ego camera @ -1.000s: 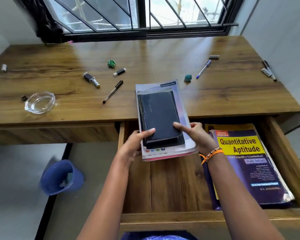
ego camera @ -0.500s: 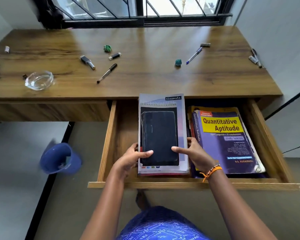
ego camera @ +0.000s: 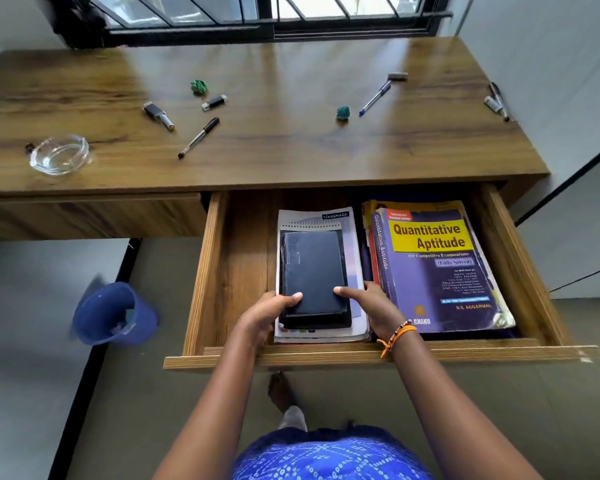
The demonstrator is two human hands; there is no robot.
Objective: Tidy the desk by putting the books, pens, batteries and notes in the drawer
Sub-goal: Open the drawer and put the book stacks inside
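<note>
The wooden desk [ego camera: 291,140] carries scattered pens and small items on its far surface. Below its near edge the open drawer [ego camera: 219,278] holds a Quantitative Aptitude book [ego camera: 437,268] at right. Just left of it lies the stack of notebooks [ego camera: 317,271], long axis running near to far. The left hand [ego camera: 267,313] and right hand [ego camera: 374,306] grip its near corners, thumbs curled over the black top cover, both equally close.
</note>
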